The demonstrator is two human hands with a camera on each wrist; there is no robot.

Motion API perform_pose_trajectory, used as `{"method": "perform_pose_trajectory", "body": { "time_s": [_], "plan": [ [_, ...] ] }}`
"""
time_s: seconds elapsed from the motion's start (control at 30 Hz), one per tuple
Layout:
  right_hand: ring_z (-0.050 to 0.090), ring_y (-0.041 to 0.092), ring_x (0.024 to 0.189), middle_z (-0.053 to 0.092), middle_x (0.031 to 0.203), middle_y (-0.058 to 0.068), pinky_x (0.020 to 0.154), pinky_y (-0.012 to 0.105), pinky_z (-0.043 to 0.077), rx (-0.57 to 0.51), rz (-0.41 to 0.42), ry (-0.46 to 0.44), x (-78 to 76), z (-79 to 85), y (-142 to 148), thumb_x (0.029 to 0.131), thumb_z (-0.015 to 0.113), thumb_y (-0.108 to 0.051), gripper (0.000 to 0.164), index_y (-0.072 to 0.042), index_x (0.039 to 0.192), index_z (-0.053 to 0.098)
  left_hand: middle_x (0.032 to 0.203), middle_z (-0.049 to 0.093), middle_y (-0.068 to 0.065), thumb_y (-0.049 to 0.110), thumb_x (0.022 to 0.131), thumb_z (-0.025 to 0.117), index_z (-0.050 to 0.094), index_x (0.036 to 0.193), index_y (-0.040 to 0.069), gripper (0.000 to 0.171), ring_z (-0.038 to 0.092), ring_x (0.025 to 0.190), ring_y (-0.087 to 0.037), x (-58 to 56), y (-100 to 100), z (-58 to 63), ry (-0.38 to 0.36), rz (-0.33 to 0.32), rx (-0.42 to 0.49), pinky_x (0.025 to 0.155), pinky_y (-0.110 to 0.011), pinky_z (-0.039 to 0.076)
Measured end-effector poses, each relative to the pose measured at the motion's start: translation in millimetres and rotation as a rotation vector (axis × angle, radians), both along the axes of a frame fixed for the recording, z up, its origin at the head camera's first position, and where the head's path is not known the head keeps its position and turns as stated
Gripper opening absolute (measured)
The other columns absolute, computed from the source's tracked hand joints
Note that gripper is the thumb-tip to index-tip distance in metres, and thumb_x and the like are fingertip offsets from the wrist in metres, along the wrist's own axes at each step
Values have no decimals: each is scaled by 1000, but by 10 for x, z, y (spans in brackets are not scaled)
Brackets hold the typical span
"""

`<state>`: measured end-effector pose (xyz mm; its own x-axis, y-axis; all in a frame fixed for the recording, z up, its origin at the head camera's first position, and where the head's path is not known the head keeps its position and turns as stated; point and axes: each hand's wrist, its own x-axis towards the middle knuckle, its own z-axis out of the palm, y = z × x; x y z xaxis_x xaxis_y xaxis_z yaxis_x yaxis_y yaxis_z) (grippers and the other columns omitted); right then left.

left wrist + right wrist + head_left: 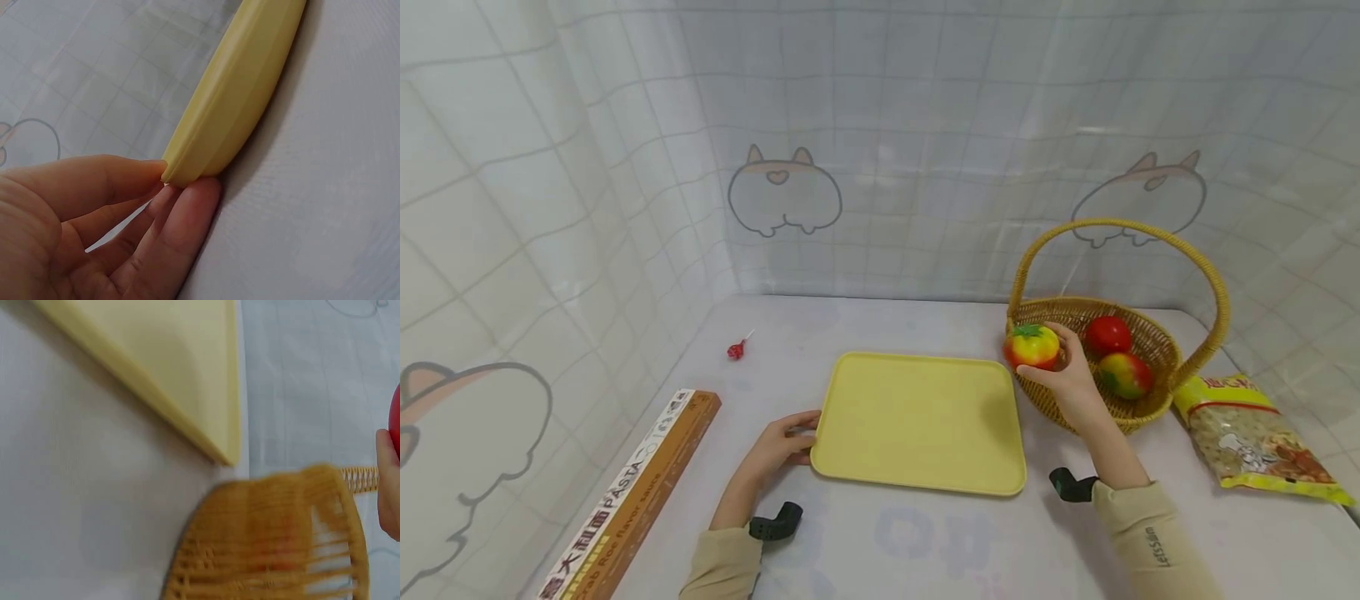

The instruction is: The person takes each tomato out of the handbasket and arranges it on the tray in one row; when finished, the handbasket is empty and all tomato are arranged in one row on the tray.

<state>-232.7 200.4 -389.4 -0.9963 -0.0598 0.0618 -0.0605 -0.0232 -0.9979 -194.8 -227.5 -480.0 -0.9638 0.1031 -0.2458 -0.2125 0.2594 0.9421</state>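
Observation:
A red-and-yellow fruit (1032, 347) with a green leafy top is gripped by my right hand (1072, 379), above the left rim of a wicker basket (1159, 340). In the right wrist view only a red sliver of the fruit (395, 419) and part of the hand (389, 484) show at the right edge. My left hand (781, 443) pinches the left edge of a yellow rectangular tray (917, 423). The left wrist view has the thumb and fingertips (199, 203) against the tray's rim (234, 94). The tray lies flat on the table, bearing nothing.
Inside the basket lie a red round fruit (1108, 335) and a red-green mango-like fruit (1125, 375). A bag of pasta (1255, 437) lies to its right. On the left are a long pasta box (636, 492) and a red lollipop (737, 349). A patterned curtain (925, 167) surrounds the table.

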Motion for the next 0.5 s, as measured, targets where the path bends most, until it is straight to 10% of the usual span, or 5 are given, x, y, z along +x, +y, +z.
{"method": "perform_pose_trajectory", "body": {
  "time_s": [0.5],
  "plan": [
    [37,27,116,32,135,17,86,18,44,90,192,30,-5,-241,-604,78,69,-2,79,-8,140,21,124,50,-22,1,85,58,45,133,-3,50,60,82,-17,40,-3,28,24,-32,47,69,-33,55]
  ]
}}
